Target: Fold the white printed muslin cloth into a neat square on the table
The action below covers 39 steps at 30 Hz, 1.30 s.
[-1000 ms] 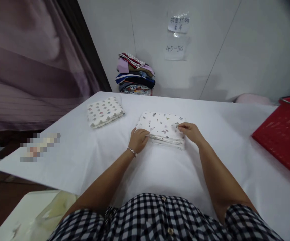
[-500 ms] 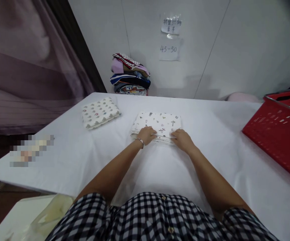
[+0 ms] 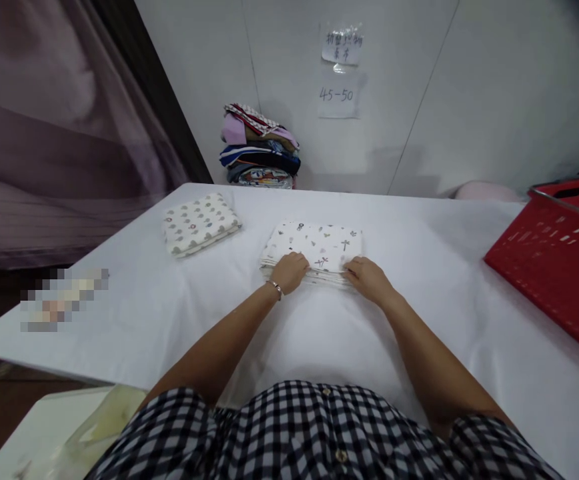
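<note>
Touching near edge of folded palm-print cloth [image 3: 318,243], frame centre: left hand [image 3: 290,272], right hand [image 3: 369,279], grip unclear. Folding looks nearly done; edge-squaring probably remains.

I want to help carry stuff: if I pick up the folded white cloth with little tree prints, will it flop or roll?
The folded white cloth with little tree prints probably flops or opens if lifted by one edge, since its front shows stacked fabric layers. It likely won't roll, because it lies flat on the white-covered table.
</note>
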{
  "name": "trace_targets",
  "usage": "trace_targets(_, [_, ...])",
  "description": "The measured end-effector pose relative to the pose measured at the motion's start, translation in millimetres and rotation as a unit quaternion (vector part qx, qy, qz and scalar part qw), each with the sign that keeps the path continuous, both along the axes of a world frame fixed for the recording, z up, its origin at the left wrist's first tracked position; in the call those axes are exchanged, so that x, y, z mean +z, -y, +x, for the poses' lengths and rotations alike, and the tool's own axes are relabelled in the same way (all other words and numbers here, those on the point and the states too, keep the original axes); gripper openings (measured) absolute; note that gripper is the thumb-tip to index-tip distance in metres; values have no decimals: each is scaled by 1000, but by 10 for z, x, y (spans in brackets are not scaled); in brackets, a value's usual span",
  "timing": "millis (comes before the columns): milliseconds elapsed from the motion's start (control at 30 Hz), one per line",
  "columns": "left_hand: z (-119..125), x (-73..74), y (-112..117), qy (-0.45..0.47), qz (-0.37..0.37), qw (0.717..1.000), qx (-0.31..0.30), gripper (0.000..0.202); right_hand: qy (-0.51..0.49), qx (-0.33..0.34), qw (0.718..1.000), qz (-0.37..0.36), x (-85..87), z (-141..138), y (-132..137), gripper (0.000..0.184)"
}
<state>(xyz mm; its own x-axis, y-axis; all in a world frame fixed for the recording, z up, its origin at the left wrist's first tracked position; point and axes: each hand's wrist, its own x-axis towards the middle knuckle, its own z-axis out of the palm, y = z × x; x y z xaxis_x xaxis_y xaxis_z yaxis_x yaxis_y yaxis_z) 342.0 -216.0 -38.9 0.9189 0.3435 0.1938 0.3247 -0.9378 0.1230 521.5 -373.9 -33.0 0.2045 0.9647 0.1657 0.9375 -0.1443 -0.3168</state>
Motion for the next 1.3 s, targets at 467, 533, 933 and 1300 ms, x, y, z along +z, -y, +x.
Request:
trace_targets(467, [166,-54,92,-5,-2,1000,-30,30,-343,-114,930,-64,-84,373,265,28])
trace_targets(533, [275,-52,151,-13,10,999,-51,33,-376,-102,918,-71,-55,349,275,33])
trace_targets(933, [670,-23,410,10,59,993,-105,17,-445,-39,893,-56,-35,293,240,30])
trace_targets(1300, [591,36,468,75,10,994,-80,14,-257,-63,963,-45,5,132,186,35])
